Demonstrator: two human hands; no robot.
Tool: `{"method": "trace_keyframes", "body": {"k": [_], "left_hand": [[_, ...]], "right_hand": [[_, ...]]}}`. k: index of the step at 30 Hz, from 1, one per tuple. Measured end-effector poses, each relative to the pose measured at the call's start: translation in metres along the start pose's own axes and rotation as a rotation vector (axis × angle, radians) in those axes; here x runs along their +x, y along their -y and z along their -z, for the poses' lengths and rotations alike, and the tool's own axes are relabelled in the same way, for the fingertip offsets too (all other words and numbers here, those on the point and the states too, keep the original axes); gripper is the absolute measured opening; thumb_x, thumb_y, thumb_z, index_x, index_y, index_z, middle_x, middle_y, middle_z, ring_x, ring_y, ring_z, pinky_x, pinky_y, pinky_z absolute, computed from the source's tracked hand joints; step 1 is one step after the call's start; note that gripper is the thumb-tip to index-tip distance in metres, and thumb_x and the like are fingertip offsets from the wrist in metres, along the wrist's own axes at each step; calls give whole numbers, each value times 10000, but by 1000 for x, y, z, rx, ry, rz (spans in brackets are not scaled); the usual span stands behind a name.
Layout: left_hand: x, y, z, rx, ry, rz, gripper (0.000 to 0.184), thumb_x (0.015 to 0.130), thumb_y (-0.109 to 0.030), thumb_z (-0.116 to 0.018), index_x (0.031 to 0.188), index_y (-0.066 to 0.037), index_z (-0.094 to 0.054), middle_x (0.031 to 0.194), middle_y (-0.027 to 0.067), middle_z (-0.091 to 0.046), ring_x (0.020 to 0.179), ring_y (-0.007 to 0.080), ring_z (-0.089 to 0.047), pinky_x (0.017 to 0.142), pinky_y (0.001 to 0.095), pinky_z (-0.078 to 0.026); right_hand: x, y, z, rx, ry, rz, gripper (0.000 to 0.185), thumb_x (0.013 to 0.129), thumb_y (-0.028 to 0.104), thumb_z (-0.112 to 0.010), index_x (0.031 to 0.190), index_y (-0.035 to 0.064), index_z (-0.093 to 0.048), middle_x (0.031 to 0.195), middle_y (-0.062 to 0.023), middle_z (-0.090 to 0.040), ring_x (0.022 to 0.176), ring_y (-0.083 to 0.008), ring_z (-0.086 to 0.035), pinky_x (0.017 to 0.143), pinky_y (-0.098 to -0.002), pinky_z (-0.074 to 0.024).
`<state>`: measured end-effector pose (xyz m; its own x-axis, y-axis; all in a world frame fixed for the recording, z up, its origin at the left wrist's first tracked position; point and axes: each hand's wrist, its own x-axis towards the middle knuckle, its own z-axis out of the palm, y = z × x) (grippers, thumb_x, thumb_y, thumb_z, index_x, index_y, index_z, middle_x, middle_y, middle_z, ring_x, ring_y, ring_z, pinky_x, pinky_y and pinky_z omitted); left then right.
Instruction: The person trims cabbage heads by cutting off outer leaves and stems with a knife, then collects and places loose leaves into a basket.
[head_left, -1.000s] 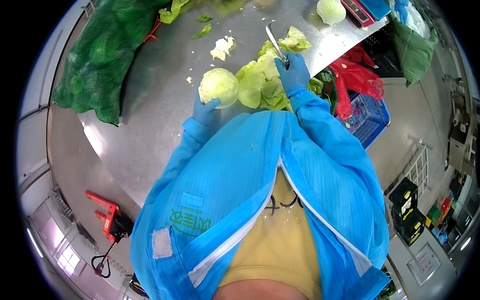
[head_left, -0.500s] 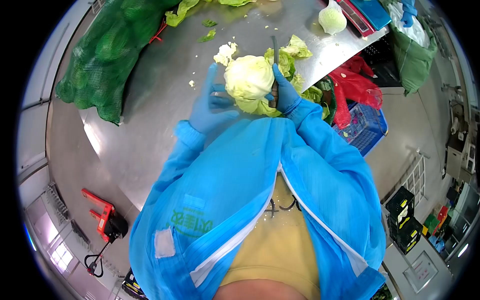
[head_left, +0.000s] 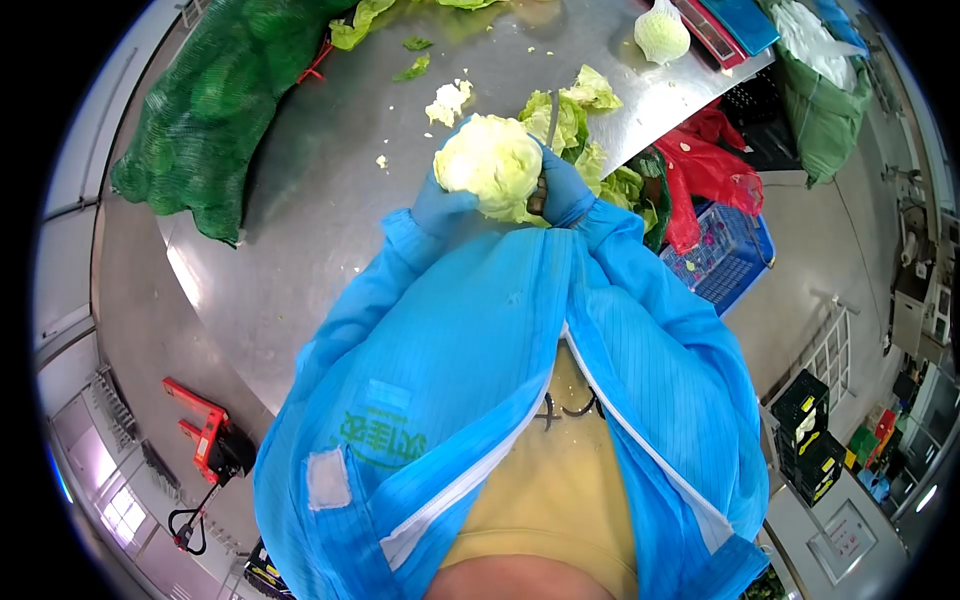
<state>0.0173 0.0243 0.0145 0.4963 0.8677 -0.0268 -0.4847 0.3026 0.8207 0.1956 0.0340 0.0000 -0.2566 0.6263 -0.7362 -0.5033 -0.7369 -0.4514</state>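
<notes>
A pale green lettuce head [head_left: 488,168] is held up close to my jacket, above the metal table. My blue-gloved left hand [head_left: 440,203] cups it from the left, some fingers hidden behind it. My right hand [head_left: 567,188], also gloved in blue, is closed round the dark handle of a knife [head_left: 553,118] and rests against the lettuce's right side. The narrow blade points away from me. Loose outer leaves [head_left: 570,125] lie just beyond my right hand. White crumbly trimmings [head_left: 448,102] sit on the table past the lettuce.
A green mesh sack [head_left: 215,110] of round heads lies on the left of the metal table [head_left: 290,270]. At upper right are a whitish bulb-shaped vegetable [head_left: 661,36] and a red-and-blue device [head_left: 725,30]. A blue crate [head_left: 735,265] and red netting [head_left: 705,175] stand off the right edge.
My left hand, spread and apart from the lettuce before, has closed on its left side. The lettuce has shifted slightly left. My right hand keeps the knife.
</notes>
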Motion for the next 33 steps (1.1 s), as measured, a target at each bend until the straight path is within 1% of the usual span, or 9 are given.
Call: {"method": "trace_keyframes", "body": {"k": [2,4,6,8,10,15,25,31,33], "left_hand": [[0,2,-5,-162,-67,57,1044,552,-224,-847,1399,-53,-262,1352,100,-411,1231,246,-432,1017,399,-392],[0,8,-5,-53,-157,-146,993,575,-183,-840,1387,-53,-283,1322,105,-437,1205,248,-457,1000,399,-414],[0,12,3,10,-172,-186,998,575,-167,-844,1390,-55,-277,1320,107,-437,1202,248,-459,1000,396,-414],[-2,14,13,73,-192,-221,1004,574,-152,-847,1392,-57,-272,1318,109,-438,1200,247,-461,1001,393,-415],[0,11,17,170,-171,-280,1038,557,-156,-864,1397,-62,-262,1327,116,-428,1205,247,-458,1004,387,-413],[0,4,14,223,-191,-361,1063,548,-159,-871,1403,-66,-246,1340,126,-415,1212,260,-454,1000,397,-420],[-2,-1,14,169,-188,-391,1092,539,-165,-876,1409,-73,-222,1348,135,-398,1216,278,-451,992,415,-427],[-7,-9,8,326,-226,-452,1127,501,-134,-893,1406,-67,-224,1348,127,-393,1219,257,-441,989,407,-430],[-9,-13,3,352,-246,-447,1138,490,-130,-898,1405,-66,-224,1349,125,-389,1220,255,-438,991,404,-428]], "right_hand": [[-5,1,7,6,67,18,318,875,412,-577,882,97,-625,616,39,-524,480,-79,-463,432,-273,-387],[-9,1,-2,-218,-150,541,248,843,308,-649,859,63,-618,642,27,-517,488,-71,-458,420,-269,-376],[-18,4,-4,-154,-173,594,188,802,205,-700,883,50,-631,663,24,-530,514,-54,-446,447,-232,-378],[-23,4,-6,-298,-108,913,170,819,162,-685,937,51,-631,718,34,-556,477,-24,-405,410,-191,-324],[-38,8,-14,-277,-62,878,181,790,127,-713,937,58,-633,751,41,-551,517,-13,-377,460,-179,-332],[-54,5,-23,-797,-143,1015,224,757,109,-738,944,48,-631,756,52,-538,580,-7,-331,531,-171,-321],[-39,10,-22,-507,7,859,203,774,186,-703,881,27,-637,676,31,-549,588,-38,-439,516,-220,-372],[-52,27,-28,-961,-83,942,239,747,247,-696,782,21,-626,588,-60,-540,521,-143,-494,515,-282,-406],[-58,29,-32,-1145,-174,1000,244,735,268,-677,730,39,-593,606,-111,-543,534,-241,-537,514,-341,-415]]}}
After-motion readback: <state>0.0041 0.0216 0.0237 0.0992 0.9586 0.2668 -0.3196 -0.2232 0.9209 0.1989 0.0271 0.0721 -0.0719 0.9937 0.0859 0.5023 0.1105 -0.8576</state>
